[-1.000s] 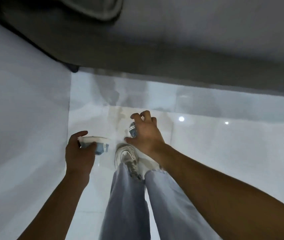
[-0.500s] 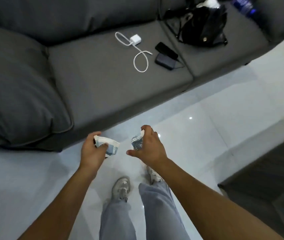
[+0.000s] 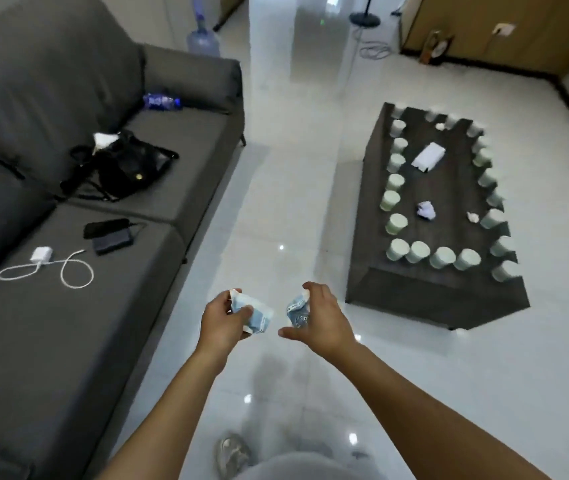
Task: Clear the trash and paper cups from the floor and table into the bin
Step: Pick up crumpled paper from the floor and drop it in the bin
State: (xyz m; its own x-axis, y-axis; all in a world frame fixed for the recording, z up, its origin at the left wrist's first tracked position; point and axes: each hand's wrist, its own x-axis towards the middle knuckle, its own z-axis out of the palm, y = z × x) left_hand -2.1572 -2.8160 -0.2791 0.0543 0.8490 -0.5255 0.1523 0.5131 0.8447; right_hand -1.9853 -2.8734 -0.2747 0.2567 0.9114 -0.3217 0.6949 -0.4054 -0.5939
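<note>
White tile floor (image 3: 310, 188), sofa (image 3: 68, 306) left, table (image 3: 449, 285) far right ringed with paper cups (image 3: 397, 249); left hand (image 3: 222, 322) grips one crumpled blue-white wrapper (image 3: 257, 315), right hand (image 3: 321, 318) grips another (image 3: 296, 311), probably carrying both binward, no bin visible.

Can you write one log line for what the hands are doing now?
left hand: holds crumpled cup | right hand: holds crumpled cup | table: cups remain

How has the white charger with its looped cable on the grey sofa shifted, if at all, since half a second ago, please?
No. The white charger lies beside the black phones on the same grey sofa cushion; only the camera turned.
</note>
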